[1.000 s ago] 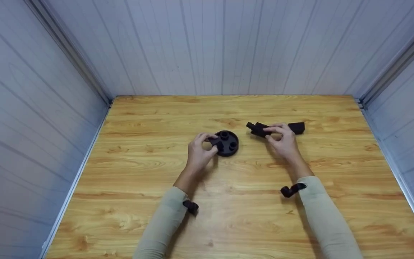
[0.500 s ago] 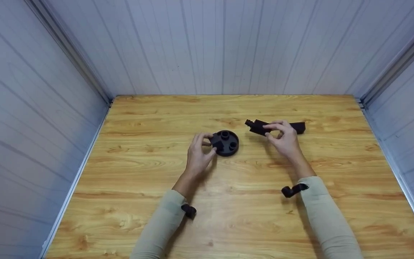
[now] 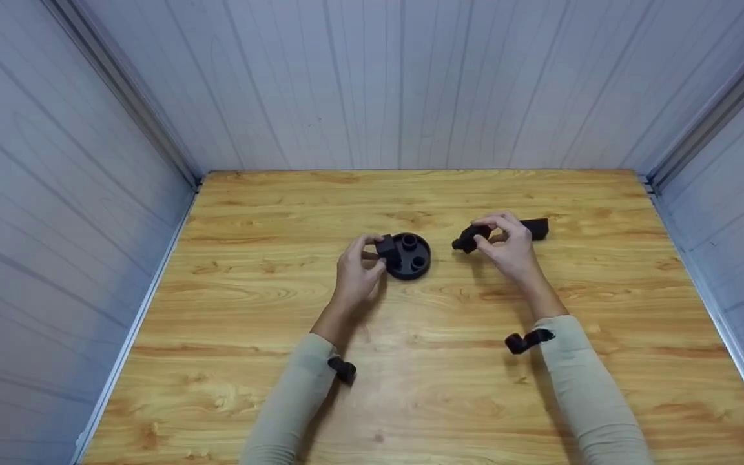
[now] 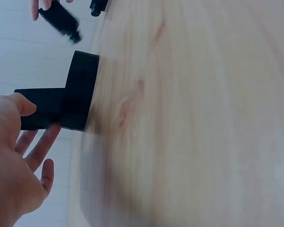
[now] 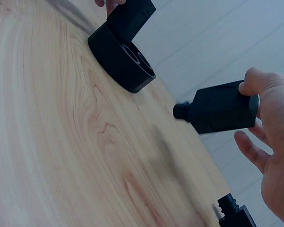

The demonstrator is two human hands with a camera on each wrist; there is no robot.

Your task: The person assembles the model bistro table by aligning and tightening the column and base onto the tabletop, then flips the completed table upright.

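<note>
My left hand pinches a black rectangular block between thumb and fingers. The block stands at the left side of a round black base, which rests on the table with two ring-shaped sockets showing. Whether the block's lower end sits in a socket is hidden. Off to the right, my right hand holds a second black block with a short round peg at one end, like a small bottle. It hangs above the table, its peg pointing toward the base.
A third black block lies on the wooden table behind my right hand; its ridged peg shows in the right wrist view. White panel walls enclose the table at the back and both sides.
The block in my right hand has turned, its peg swinging nearer to me and a little right. In my left hand the block has tilted slightly; the base has barely moved.
</note>
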